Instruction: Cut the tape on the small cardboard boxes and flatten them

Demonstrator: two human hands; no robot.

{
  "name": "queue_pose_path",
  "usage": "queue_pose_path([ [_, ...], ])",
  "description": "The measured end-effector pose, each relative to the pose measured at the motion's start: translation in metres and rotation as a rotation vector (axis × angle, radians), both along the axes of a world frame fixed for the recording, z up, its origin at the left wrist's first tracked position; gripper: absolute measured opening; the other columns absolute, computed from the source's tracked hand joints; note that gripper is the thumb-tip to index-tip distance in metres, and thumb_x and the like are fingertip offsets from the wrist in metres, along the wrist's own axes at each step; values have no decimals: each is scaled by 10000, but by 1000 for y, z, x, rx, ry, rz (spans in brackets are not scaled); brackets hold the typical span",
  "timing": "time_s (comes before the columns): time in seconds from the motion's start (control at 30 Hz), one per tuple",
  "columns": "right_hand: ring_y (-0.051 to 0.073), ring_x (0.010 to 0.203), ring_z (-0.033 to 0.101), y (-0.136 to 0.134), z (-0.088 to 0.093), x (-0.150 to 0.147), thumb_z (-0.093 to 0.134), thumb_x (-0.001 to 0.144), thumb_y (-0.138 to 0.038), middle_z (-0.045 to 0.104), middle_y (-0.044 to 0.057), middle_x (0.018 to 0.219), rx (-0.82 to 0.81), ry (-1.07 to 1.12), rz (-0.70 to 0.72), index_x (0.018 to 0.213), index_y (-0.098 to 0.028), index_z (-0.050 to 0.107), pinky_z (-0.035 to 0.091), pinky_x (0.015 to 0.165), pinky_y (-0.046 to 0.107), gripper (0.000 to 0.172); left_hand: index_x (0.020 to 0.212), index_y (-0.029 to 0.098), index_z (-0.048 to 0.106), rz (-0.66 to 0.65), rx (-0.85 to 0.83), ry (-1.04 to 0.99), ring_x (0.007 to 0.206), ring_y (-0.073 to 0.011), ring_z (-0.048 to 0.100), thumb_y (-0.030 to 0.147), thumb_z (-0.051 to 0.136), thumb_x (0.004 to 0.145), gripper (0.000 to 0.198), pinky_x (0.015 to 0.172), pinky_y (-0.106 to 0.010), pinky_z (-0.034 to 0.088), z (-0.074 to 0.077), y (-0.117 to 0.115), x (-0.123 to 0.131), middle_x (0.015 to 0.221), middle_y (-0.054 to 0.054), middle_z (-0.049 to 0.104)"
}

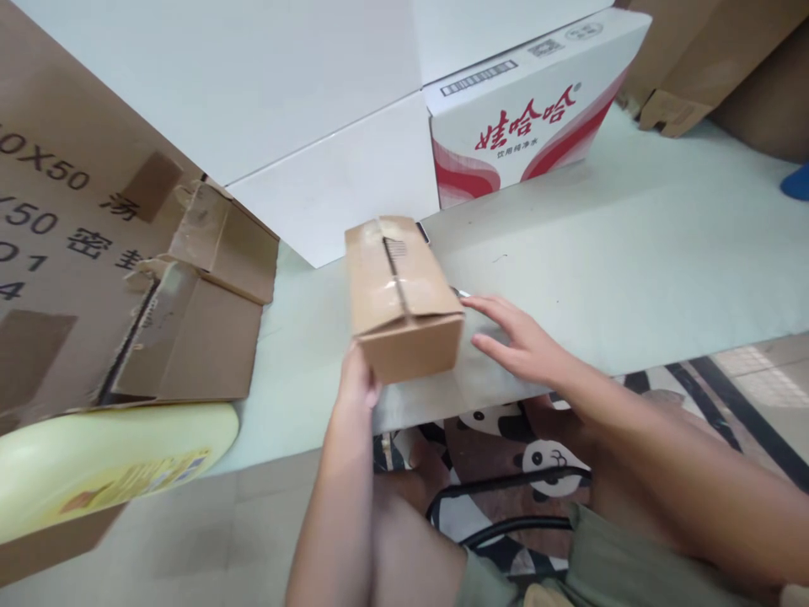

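Observation:
A small brown cardboard box (404,278), its top flaps meeting at a seam under clear tape, is in front of me at the table's near edge. My left hand (360,375) grips its near left lower corner, with most of the fingers hidden behind the box. Just right of the box, my right hand (515,341) has its thumb and index finger apart. The index fingertip meets a small thin white and dark object (461,292) beside the box, too small to identify. Behind the box's far right corner, the edge of a dark object (423,233) shows.
Large white cartons (334,177) and a red-and-white water carton (524,126) line the back of the pale table (632,253). Big printed cardboard boxes (56,236) and a pale yellow bottle (120,464) are at left. A panda-patterned surface (549,464) shows below the table edge.

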State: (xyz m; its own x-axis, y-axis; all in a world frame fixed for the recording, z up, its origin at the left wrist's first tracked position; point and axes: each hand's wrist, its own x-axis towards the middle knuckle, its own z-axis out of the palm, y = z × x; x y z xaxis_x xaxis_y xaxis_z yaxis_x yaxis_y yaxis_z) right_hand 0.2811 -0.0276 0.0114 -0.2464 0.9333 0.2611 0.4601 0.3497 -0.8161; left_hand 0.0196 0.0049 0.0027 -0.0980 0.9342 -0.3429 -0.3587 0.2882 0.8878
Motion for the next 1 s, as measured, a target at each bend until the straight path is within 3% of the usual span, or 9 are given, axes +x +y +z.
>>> queue_pose_path([
  [0.1,293,1389,443,-9,8,-9,522,948,-368,445,109,1522,47,91,112,1526,-310,334,388,1133,534,610,1159,260,686,98,145,72,1183,-293,633,556,780,688,564,978,-402,514,-3,-11,10,1259,-86,689],
  [0.23,286,1451,361,-12,7,-13,526,959,-345,359,114,1571,66,81,155,1576,-331,223,328,1179,540,688,1356,347,569,-40,533,180,1435,-348,378,742,767,561,909,1125,-430,393,7,-33,14,1540,-53,455],
  [0.33,291,1450,364,-11,2,-14,542,956,-335,358,101,1573,78,85,170,1575,-346,237,323,1183,541,691,1414,347,504,-81,628,280,1476,-377,287,779,766,508,1038,1158,-448,339,16,-45,12,1592,-66,361],
  [0.43,290,1441,378,-13,0,-17,530,962,-334,369,76,1572,85,88,183,1576,-370,227,341,1176,540,686,1468,306,436,-150,634,325,1448,-393,337,727,804,514,1106,1159,-468,334,19,-49,8,1557,-115,396],
  [0.57,259,1449,375,-17,0,-22,498,983,-312,364,39,1586,104,103,218,1574,-404,214,362,1176,496,662,1493,291,397,-161,655,369,1426,-372,384,502,844,636,989,1159,-463,335,16,-48,2,1520,-115,441],
  [0.7,257,1465,352,-19,0,-25,508,985,-304,335,43,1608,116,115,281,1575,-390,225,347,1185,480,660,1509,306,371,-148,644,297,1454,-364,337,571,759,715,922,1165,-458,326,9,-47,-6,1578,-96,361],
  [0.87,262,1483,322,-21,0,-28,520,980,-306,280,55,1638,146,123,317,1581,-364,217,340,1189,473,676,1540,335,275,-191,754,456,1438,-360,365,518,789,692,1009,1123,-457,382,0,-44,-14,1568,-107,365],
  [1.0,259,1482,328,-22,1,-31,532,970,-301,296,56,1632,149,125,314,1572,-366,243,348,1184,479,671,1461,296,442,-128,723,520,1389,-357,436,554,733,737,822,1103,-455,407,-1,-44,-19,1507,-115,456],
])
